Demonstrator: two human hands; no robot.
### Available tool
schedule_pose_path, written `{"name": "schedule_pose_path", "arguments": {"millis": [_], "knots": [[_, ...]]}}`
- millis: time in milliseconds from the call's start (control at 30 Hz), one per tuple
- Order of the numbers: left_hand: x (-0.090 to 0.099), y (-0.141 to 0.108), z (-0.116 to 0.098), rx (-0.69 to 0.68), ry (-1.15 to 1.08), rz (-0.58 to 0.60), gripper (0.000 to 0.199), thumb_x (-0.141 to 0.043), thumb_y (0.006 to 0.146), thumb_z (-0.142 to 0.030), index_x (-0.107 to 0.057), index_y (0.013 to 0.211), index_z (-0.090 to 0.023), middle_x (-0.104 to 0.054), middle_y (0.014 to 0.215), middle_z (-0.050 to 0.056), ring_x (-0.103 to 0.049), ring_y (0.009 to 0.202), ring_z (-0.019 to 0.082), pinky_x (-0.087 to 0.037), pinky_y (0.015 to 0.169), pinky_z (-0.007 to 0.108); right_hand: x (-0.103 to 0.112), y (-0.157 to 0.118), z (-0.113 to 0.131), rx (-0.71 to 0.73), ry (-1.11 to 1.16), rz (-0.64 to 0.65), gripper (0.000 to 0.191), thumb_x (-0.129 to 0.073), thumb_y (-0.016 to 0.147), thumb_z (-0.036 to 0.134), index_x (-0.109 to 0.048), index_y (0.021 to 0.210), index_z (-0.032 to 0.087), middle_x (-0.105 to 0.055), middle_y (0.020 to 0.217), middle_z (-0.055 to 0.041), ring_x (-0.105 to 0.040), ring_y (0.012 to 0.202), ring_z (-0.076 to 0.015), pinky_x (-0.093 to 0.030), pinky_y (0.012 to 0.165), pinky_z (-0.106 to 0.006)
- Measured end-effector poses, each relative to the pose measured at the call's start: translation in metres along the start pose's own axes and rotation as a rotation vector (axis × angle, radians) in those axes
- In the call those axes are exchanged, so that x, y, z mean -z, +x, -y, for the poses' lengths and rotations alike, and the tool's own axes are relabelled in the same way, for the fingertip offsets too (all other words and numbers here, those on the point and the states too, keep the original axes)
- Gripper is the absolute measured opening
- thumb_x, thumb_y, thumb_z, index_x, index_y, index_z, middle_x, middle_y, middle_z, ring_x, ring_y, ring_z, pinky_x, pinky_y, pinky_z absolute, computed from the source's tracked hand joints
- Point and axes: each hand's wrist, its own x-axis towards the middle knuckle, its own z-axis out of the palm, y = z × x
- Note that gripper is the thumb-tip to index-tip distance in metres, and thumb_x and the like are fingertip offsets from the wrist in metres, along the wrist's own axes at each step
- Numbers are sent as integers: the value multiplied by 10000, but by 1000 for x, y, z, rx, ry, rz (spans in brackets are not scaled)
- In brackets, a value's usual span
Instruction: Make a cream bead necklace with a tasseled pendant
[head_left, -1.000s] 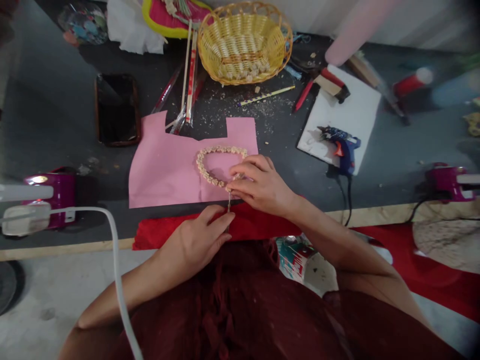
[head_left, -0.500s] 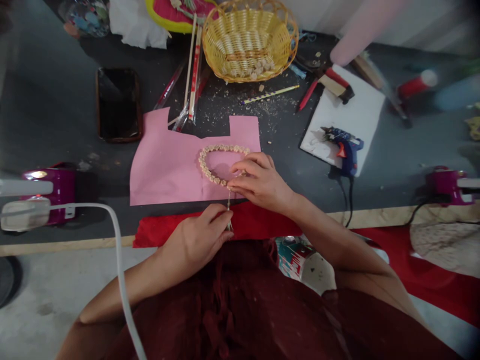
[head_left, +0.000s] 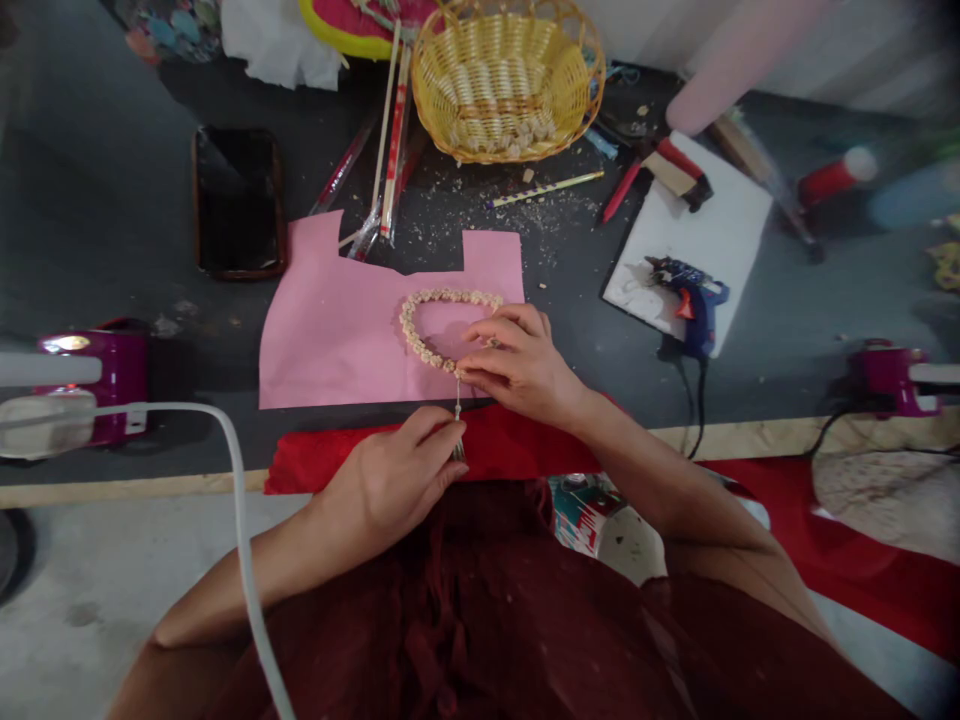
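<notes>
A loop of small cream beads or knots (head_left: 415, 340) lies on pink paper (head_left: 330, 340). My right hand (head_left: 525, 365) pinches the loop's near right end, its fingers covering part of that side. From there a short pale cord (head_left: 458, 398) runs down to my left hand (head_left: 401, 465), whose thumb and fingertips are closed on it. A small tassel-like end shows below the left fingertips, partly hidden. Beneath the hands, a red cloth (head_left: 517, 440) lies along the table's front edge.
Beyond the paper stand a yellow wicker basket (head_left: 510, 80), a patterned pencil (head_left: 546, 189) and wrapped sticks (head_left: 394, 150). A phone (head_left: 238, 203) lies left. Rightward, a blue glue gun (head_left: 697, 305) rests on a white board (head_left: 731, 215). A white cable (head_left: 238, 490) crosses before my left arm.
The view has shifted slightly. Both hands keep their hold on the loop and the cord, with hardly any movement.
</notes>
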Motion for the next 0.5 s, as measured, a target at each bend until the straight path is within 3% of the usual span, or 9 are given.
{"name": "schedule_pose_path", "arguments": {"millis": [333, 500], "knots": [[0, 0, 0, -7, 20, -8, 313, -502, 985, -271, -523, 1272, -151, -605, 1248, 115, -699, 880, 190, -626, 713, 312, -3, -1, 0, 24, -37, -32, 148, -615, 945, 393, -719, 952, 288, -688, 1159, -17, -469, 1152, -249, -341, 944, -427], [4, 0, 0, 2, 53, 29, 333, -494, 985, -276, -534, 1309, -213, -587, 1261, 99, -705, 845, 189, -612, 611, 299, -3, -1, 0, 35, -57, -36, 147, -623, 941, 388, -715, 954, 275, -689, 1163, -24, -468, 1154, -251, -345, 945, -424]]}}
